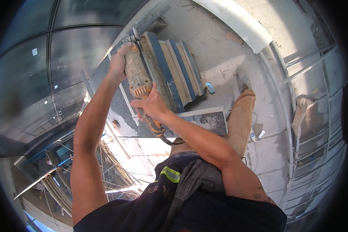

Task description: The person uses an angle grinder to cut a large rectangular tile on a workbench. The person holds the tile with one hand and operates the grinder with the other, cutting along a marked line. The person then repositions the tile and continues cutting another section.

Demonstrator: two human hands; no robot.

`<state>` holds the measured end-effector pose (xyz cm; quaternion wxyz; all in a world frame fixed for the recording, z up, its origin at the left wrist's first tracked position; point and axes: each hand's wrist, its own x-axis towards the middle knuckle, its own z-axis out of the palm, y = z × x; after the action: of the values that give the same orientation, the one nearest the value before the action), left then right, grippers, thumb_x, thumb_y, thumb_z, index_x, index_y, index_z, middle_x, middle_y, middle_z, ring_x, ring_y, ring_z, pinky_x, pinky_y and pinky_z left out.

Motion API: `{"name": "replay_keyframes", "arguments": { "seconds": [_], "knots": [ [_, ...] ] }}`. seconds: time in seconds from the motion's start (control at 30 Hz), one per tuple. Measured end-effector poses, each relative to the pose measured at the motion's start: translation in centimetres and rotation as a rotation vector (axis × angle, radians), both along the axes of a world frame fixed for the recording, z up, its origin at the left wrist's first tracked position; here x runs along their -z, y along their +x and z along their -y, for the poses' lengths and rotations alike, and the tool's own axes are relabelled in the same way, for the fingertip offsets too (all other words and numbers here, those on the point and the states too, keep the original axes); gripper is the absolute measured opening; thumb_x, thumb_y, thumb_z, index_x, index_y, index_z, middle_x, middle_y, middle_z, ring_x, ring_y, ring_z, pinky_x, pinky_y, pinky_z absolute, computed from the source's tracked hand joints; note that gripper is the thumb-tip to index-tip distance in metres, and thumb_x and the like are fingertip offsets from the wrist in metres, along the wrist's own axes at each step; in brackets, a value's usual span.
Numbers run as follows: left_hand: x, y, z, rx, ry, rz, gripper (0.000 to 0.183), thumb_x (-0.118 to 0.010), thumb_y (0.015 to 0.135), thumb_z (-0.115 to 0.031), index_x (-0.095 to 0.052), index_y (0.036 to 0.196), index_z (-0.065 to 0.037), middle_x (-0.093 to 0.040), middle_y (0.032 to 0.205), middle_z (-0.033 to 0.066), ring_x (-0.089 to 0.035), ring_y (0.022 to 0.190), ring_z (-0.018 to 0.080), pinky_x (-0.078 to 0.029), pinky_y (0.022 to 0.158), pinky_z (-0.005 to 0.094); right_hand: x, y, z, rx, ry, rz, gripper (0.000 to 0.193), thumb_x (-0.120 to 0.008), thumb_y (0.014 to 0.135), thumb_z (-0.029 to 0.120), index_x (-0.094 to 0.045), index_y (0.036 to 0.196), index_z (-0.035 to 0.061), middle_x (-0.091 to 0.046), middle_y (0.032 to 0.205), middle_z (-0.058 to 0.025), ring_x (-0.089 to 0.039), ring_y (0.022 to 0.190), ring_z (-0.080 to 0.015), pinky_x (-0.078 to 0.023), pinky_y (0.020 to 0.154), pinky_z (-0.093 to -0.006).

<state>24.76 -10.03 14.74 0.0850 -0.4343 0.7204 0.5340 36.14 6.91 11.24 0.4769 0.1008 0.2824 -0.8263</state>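
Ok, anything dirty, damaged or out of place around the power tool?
Nothing looks plainly broken. The power tool looks grimy, pale smears hiding much of its orange colour. A small blue object lies on the floor beside the blue-and-tan stack, like stray litter.

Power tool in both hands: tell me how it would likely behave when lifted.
The power tool is probably heavy for its size, given its long, thick body. That body looks hard and should stay stiff, while the curved black cord at its rear likely flexes. Its dusty-looking surface might feel a little slippery.
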Motion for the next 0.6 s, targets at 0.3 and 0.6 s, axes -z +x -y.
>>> {"name": "replay_keyframes", "arguments": {
  "seconds": [0.3,0.6],
  "knots": [
    [0.9,0.1,0.4,-0.025,-0.003,-0.017,0.047,-0.072,0.096,-0.045,-0.065,0.123,-0.007,-0.069,0.098,0.0111,-0.070,0.081,0.0221,-0.061,0.071,0.0415,-0.2,-0.7,-0.6,-0.043,0.004,-0.002,0.077,-0.079,0.081,0.006,-0.022,0.131,-0.0011,-0.064,0.087,-0.0177,-0.065,0.050,-0.0238,-0.053,0.041,-0.0385],
    [0.8,0.5,0.5,-0.030,0.031,-0.038,0.053,-0.076,0.093,-0.035,-0.060,0.124,0.005,-0.070,0.102,0.0155,-0.073,0.083,0.0248,-0.064,0.072,0.0414,-0.7,-0.7,-1.1,-0.061,0.039,0.000,0.075,-0.080,0.083,0.004,-0.023,0.133,0.0008,-0.063,0.083,-0.0136,-0.064,0.054,-0.0220,-0.054,0.043,-0.0373]
  ]
}}
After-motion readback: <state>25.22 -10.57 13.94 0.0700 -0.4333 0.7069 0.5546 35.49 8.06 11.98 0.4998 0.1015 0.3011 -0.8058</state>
